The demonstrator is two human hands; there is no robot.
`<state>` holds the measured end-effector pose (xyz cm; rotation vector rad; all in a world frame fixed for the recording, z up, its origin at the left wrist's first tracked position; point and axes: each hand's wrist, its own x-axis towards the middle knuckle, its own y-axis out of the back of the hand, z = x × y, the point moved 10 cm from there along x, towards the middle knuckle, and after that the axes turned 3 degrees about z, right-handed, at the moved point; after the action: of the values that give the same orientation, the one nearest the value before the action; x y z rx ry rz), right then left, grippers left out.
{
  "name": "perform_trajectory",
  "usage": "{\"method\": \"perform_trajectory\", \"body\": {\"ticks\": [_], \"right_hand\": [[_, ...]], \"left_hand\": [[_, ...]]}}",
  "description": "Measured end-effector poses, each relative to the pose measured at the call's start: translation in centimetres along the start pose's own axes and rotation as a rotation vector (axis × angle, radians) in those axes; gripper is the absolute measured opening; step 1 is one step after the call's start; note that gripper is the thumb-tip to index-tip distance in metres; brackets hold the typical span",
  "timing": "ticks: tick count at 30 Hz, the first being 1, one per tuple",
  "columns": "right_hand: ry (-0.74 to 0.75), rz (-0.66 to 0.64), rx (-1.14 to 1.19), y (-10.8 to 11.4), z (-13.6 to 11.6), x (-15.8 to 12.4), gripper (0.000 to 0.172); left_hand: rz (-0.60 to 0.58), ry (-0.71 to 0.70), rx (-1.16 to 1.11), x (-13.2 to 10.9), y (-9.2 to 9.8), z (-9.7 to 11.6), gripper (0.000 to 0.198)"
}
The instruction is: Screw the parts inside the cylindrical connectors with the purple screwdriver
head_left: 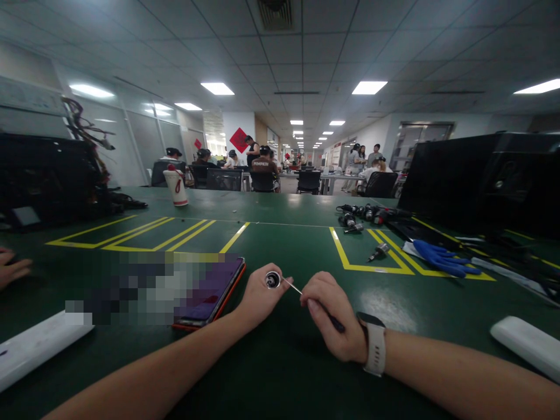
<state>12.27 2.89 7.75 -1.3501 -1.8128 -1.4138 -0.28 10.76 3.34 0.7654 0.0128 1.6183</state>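
My left hand [257,297] is closed around a small silvery round part [273,280], its open end facing me and dark inside. My right hand [329,312] grips a screwdriver [294,287] by its dark handle, which shows below the fingers. The thin metal shaft points left and reaches the fingertips of my left hand beside the round part. Whether the tip touches the part cannot be made out. A light-banded watch is on my right wrist. Left of my left hand lies a phone or tablet [214,289] with an orange-red edge.
Yellow tape marks the green table [280,361]. On the right are a metal part [378,251], several drill-like tools [350,220], a blue glove [446,259] and a black computer case [476,175]. A cup [176,185] stands back left; another person's hand [13,268] is at the left edge.
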Motion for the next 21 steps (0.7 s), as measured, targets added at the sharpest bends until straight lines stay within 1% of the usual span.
{"method": "perform_trajectory", "body": {"ticks": [3, 5, 8, 10, 11, 12, 14, 17, 21], "right_hand": [[-0.004, 0.026, -0.005, 0.1, 0.1, 0.0, 0.015], [-0.007, 0.026, -0.008, 0.1, 0.1, 0.0, 0.015], [-0.023, -0.004, -0.038, -0.4, 0.4, 0.0, 0.013], [-0.063, -0.042, -0.078, -1.0, 1.0, 0.0, 0.010], [-0.089, -0.055, -0.096, -1.2, 1.4, 0.0, 0.008], [-0.116, -0.063, -0.108, -1.4, 1.7, 0.0, 0.009], [-0.152, -0.066, -0.118, -1.6, 2.2, 0.0, 0.018], [-0.153, -0.069, -0.112, -1.9, 2.5, 0.0, 0.028], [-0.114, -0.117, -0.113, -2.4, 2.4, 0.0, 0.025]], "left_hand": [[-0.002, 0.014, -0.024, -0.1, -0.1, 0.0, 0.020], [-0.024, -0.009, -0.019, -0.1, -0.3, 0.3, 0.020], [-0.095, -0.068, 0.007, -0.3, -1.0, 1.1, 0.016], [-0.150, -0.103, 0.009, -0.5, -1.6, 1.6, 0.012], [-0.181, -0.121, 0.001, -0.6, -1.9, 1.9, 0.012], [-0.216, -0.138, -0.011, -0.8, -2.3, 2.1, 0.017], [-0.289, -0.167, -0.039, -1.2, -2.9, 2.5, 0.032], [-0.372, -0.196, -0.095, -1.6, -3.6, 2.9, 0.046], [-0.459, -0.223, -0.160, -2.0, -4.2, 2.9, 0.063]]}}
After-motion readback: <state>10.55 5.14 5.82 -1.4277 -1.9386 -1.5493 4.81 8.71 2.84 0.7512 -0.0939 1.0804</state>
